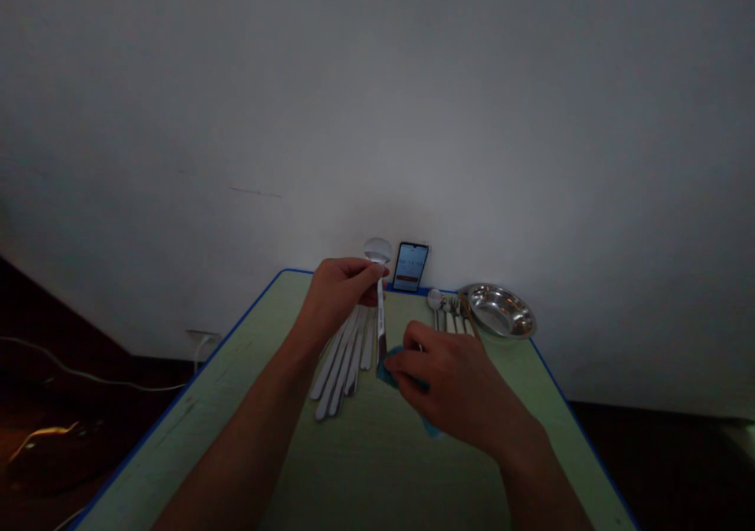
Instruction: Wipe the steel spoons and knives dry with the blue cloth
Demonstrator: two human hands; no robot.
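Note:
A shiny metal spoon (pixel 381 311) with a wide round bowl stands nearly upright, bowl at the top, above the table. My left hand (pixel 345 283) pinches it just below the bowl. Lower down, my right hand (pixel 440 374) is closed on a blue cloth (pixel 389 372), which touches the end of the spoon's handle. Part of the cloth is hidden behind the right hand and hangs out beneath it. Below my left hand lies a fanned group of metal utensils (pixel 339 370), handles toward me; their far ends are covered by that hand.
A phone (pixel 410 267) with a lit screen leans on the wall at the table's back edge. Right of it lie several spoons and forks (pixel 451 315) beside an oval metal bowl (pixel 501 311). The pale green table (pixel 330 468) has a blue edge. A white cable (pixel 106 377) runs at left.

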